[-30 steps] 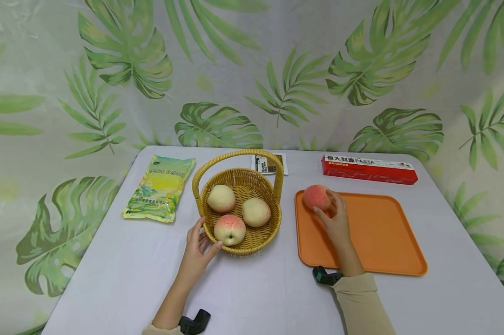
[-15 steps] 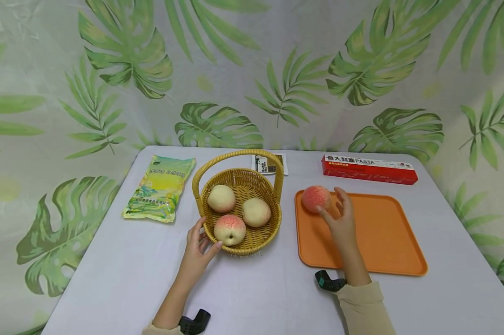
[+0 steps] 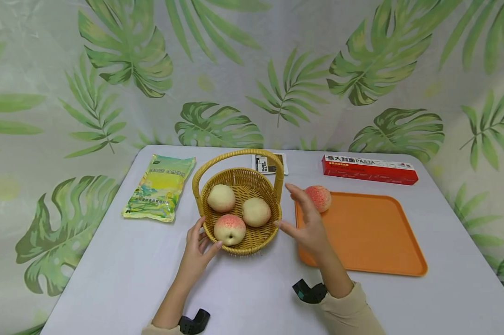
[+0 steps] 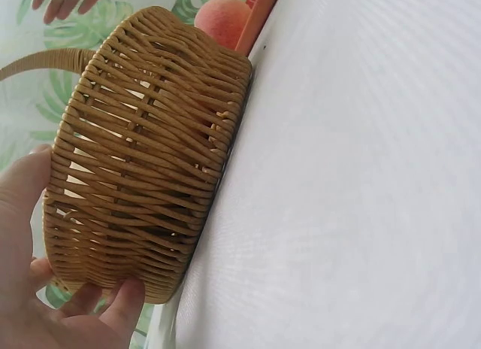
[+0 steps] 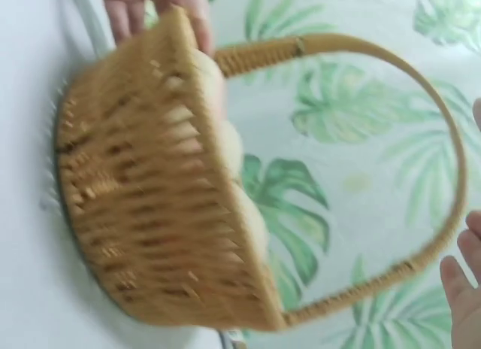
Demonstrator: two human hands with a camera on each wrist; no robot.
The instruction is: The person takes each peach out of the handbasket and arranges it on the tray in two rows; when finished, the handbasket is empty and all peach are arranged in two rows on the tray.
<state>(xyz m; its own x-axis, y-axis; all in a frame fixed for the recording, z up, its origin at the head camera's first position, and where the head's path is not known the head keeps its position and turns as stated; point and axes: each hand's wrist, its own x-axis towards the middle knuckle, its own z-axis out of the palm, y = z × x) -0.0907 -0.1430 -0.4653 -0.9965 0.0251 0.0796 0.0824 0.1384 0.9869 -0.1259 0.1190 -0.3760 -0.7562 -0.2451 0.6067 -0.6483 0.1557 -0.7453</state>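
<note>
Right grip is moving off the pink peach toward the wicker basket, standing wide. Left grip is holding the basket; the peach is resting on the orange tray.

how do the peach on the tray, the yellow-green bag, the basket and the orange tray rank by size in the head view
1. Orange tray and basket, unranked: the tray spans wider, the basket with handle taller
2. Yellow-green bag
3. Peach, smallest, partly hidden by the right hand
</note>
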